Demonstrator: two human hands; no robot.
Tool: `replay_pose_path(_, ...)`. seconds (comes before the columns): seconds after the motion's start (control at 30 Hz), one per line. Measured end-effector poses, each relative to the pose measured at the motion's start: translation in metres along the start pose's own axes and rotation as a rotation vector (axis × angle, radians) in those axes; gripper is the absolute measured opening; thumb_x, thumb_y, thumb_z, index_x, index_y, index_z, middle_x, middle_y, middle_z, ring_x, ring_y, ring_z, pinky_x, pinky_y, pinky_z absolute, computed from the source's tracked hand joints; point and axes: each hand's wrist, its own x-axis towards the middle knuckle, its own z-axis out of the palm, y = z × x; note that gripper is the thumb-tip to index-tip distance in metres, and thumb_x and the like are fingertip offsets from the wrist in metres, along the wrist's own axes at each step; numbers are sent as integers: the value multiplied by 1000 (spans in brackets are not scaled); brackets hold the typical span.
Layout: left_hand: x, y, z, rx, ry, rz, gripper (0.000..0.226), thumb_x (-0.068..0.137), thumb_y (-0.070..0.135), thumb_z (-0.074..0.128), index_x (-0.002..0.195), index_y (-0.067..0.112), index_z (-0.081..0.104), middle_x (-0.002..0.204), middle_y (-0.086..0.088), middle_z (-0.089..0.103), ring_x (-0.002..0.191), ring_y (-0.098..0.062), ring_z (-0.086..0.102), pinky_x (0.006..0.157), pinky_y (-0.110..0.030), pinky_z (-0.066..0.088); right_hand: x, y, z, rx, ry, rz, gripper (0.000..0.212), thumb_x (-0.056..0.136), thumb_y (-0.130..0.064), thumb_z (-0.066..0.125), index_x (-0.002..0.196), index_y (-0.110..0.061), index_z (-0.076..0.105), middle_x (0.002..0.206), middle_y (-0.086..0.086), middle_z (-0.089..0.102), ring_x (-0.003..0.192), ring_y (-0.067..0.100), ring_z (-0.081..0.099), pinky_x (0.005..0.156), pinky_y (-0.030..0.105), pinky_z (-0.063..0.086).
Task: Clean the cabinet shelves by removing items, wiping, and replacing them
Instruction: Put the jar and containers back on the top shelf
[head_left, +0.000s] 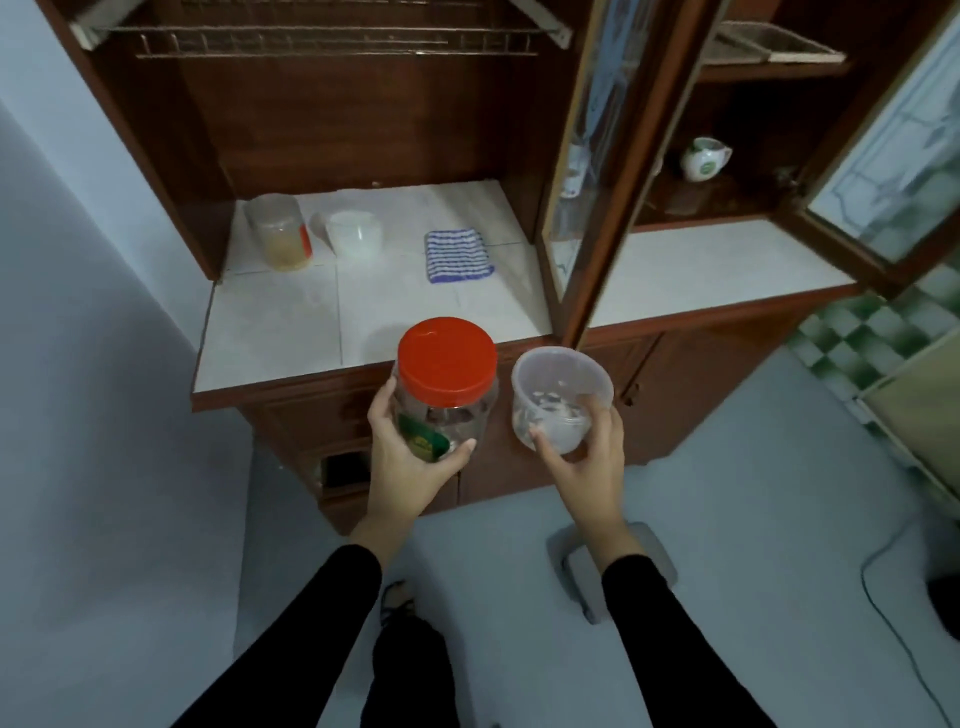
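- The left hand (410, 457) gripped the lower body of a clear red-lidded jar (447, 384), with the thumb across the near side beside a green label and the fingers wrapped round the left wall.
- The right hand (587, 457) held a clear plastic tub (558, 400) by its base, thumb pressed to the near wall and fingers curled up the right side.
- Jar and tub stood upright, just beside each other but apart, in the air at the front edge of the tiled surface (291, 322).
- The front half of that surface lay bare, leaving room between its front edge and a folded striped cloth (458, 256) further back towards the right.
- At the back left corner sat a clear jar (280, 239) holding something pale, with a white container (356, 234) just beside it.
- An open glass door (587, 156) stood along the surface's right edge, close to the tub.
- A wire rack (332, 44) hung well above.
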Motion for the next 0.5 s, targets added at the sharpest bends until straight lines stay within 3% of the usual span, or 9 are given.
replay_pose_path(0.13,-38,19,49,12,-132,45,115,63,15,94,149,20,19,153,-9,33,141,-16,38,110,-38,43,-31,23,-68,-67,90,65,67,77,-25,82,133,-15,48,133,13,46,119,15,46,92,2,32)
replay_pose_path(0.33,-48,54,123,-12,-252,124,116,60,31,95,149,24,21,153,1,34,140,-16,39,108,-48,44,-38,41,-152,-128,284,138,68,78,-28,82,135,-21,45,132,6,46,117,9,45,96,30,45)
replay_pose_path(0.5,-32,81,179,-41,-354,190,116,58,29,95,147,35,21,151,-2,35,139,-12,39,109,-26,43,-16,51,-196,-186,396,103,64,78,-32,82,130,-22,46,127,4,47,114,12,48,93,32,47)
